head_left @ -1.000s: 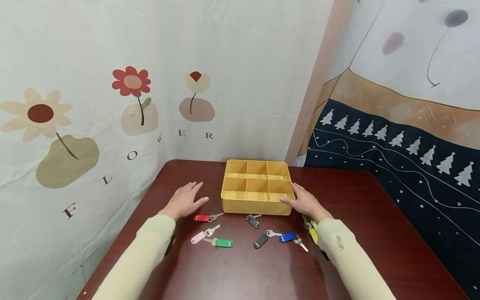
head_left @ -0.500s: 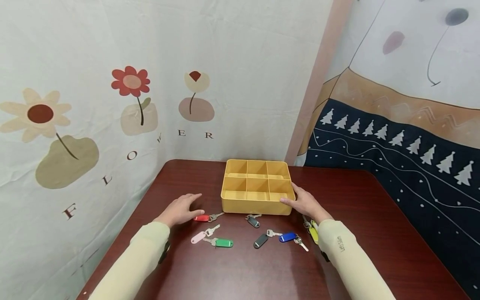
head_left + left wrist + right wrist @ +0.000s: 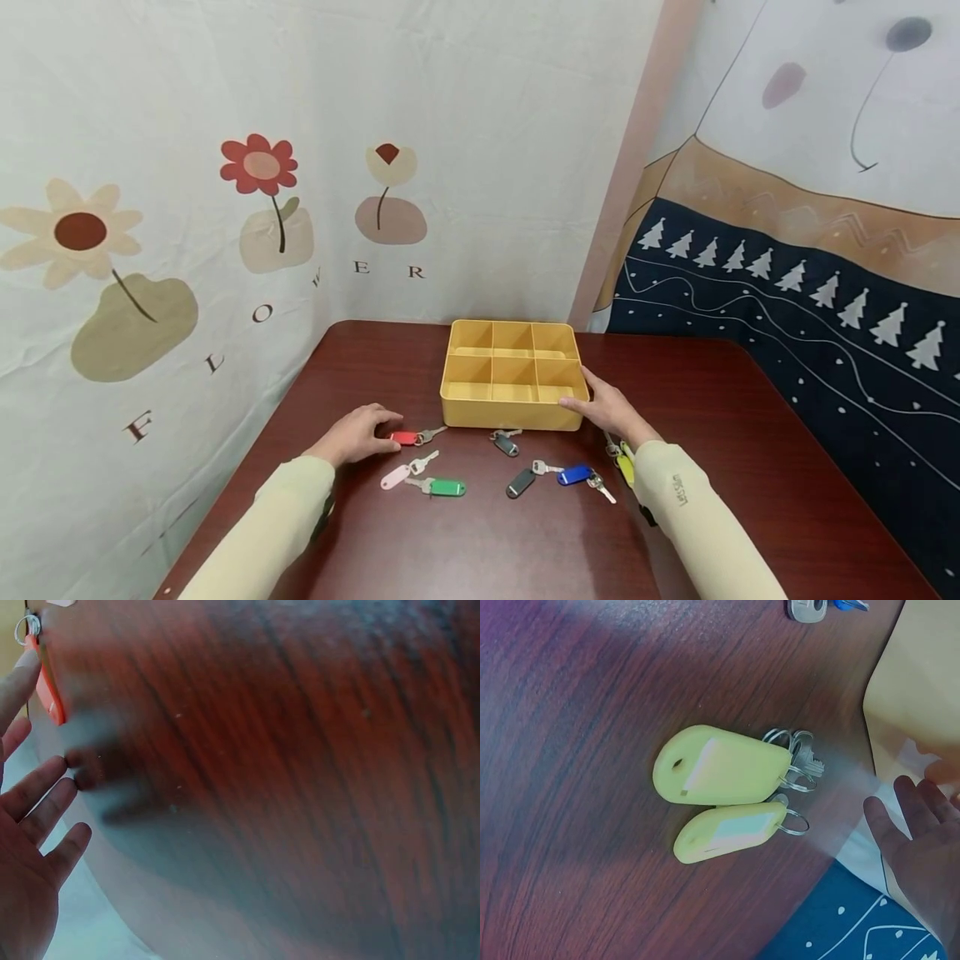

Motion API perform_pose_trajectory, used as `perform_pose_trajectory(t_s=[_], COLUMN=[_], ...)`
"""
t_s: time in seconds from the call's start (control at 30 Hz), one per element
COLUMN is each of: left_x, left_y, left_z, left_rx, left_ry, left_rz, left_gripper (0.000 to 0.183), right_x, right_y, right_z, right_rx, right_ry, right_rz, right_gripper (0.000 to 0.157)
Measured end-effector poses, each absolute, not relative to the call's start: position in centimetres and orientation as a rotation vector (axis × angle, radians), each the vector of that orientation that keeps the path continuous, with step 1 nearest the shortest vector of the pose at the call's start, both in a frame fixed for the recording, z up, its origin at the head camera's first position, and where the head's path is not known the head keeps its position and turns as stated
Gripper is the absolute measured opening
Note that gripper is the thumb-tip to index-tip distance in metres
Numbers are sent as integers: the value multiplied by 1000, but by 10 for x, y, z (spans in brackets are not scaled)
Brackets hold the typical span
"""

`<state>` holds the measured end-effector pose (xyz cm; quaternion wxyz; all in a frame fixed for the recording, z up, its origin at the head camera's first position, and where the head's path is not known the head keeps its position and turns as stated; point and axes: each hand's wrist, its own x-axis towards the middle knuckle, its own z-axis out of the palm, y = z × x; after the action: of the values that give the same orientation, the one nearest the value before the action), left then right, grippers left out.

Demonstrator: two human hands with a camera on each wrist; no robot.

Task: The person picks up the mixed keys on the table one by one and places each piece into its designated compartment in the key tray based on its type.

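My left hand (image 3: 358, 435) reaches low over the table, thumb and forefinger apart on either side of a red key tag (image 3: 403, 437) with a key on its ring. In the left wrist view the red tag (image 3: 49, 697) lies right by the thumb, other fingers spread. My right hand (image 3: 609, 408) grips the front right corner of a yellow six-compartment box (image 3: 510, 414), thumb at the front rim and fingers along the side. Two yellow key tags (image 3: 724, 766) lie beneath the right wrist.
Several keyed tags lie before the box: pink (image 3: 395, 477), green (image 3: 447, 487), blue (image 3: 575, 475), a grey one (image 3: 507, 446) and another dark grey tag (image 3: 521, 482). The table (image 3: 480, 550) meets printed cloth walls (image 3: 480, 167) at the back and sides.
The left hand has come down and toward me, from flat beside the box to around the red key tag. The right hand stays at the box.
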<state>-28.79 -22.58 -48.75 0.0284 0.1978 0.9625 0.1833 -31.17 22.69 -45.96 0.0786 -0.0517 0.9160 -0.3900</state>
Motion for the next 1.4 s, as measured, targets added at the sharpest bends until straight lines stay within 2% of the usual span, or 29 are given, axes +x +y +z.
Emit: perform_pose_trajectory(t_s=[0.17,0.37,0.9,1.2,1.4], left_x=[-287,-286,-286,-287,-289], left_y=[-227,-226,-208,-195,-195], left_z=[-491,-493,-493,-493,-495], left_rx=[628,651,734,992,1054], left_ry=[2988,3008,3028,3039,3067], left_rz=[540,528,513,569,550], left_gripper=[39,33,34,14,5], right_x=[-311,-311,-313,-312,-311], right_y=[225,226,226,226,227], right_z=[-460,-461,-463,-462,-463], right_rx=[-132,-118,-109,-115,-115], right_ry=[2736,2728,2724,2722,2712], right_rz=[-1182,-1201,-1208,-1224,-1232], right_gripper=[101,101,102,100,101])
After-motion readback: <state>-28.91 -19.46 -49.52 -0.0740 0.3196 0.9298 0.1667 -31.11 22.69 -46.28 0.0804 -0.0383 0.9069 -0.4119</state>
